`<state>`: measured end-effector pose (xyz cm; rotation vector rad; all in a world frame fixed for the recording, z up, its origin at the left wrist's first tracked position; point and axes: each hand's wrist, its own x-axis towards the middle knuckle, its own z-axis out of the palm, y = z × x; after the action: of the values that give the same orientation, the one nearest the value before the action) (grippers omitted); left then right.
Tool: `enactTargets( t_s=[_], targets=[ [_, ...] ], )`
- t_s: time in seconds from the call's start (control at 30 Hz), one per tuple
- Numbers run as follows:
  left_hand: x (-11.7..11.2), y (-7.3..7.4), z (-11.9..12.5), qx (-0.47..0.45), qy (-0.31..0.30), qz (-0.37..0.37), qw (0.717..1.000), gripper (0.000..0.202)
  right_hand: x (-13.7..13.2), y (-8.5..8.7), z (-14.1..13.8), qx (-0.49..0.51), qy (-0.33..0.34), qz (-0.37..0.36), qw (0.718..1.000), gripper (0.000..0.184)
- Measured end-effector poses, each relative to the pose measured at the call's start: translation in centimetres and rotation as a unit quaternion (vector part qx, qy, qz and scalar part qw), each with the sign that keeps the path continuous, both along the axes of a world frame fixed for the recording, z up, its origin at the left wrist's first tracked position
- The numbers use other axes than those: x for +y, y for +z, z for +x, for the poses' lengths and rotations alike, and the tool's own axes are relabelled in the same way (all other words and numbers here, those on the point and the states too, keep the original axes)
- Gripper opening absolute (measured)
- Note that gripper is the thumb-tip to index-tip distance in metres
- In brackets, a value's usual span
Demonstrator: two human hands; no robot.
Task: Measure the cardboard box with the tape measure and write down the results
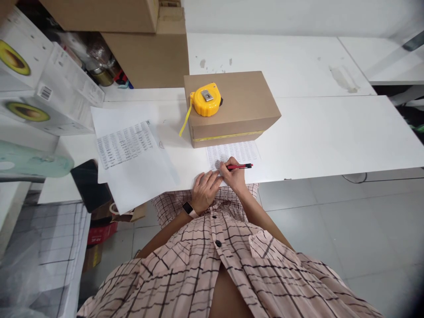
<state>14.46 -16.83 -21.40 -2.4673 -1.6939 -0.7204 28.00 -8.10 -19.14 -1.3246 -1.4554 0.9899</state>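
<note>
My right hand (233, 176) is closed around a red and black pen (241, 166), its tip end at a printed sheet (235, 152). Beside it, my left hand (206, 191) lies flat with fingers stretched out over the sheet's near left corner and the table edge. Just beyond the sheet stands a brown cardboard box (232, 99). A yellow tape measure (207, 100) rests on the box's top left. Yellow tape runs along the lower front of the box, and a wrist strap hangs over its left side.
More printed papers (132, 172) lie to the left on the white table (331, 137), near a dark phone (91, 185). Larger cardboard boxes (155, 57) stack behind them. White avocado-printed boxes (56, 92) and a pale green bottle (33, 160) sit at far left.
</note>
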Motion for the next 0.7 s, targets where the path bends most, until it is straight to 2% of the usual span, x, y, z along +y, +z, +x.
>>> enactTargets(
  t_s=[0.3, 0.7],
  targets=[
    [-0.04, 0.07, -0.07, 0.012, -0.001, 0.003, 1.0, 0.033, 0.02, 0.06, -0.03, 0.005, -0.021, -0.005, 1.0, 0.038],
    [-0.02, 0.33, -0.04, 0.016, 0.001, 0.022, 1.0, 0.032, 0.05, 0.18, 0.07, -0.01, -0.006, 0.007, 1.0, 0.038]
  ],
)
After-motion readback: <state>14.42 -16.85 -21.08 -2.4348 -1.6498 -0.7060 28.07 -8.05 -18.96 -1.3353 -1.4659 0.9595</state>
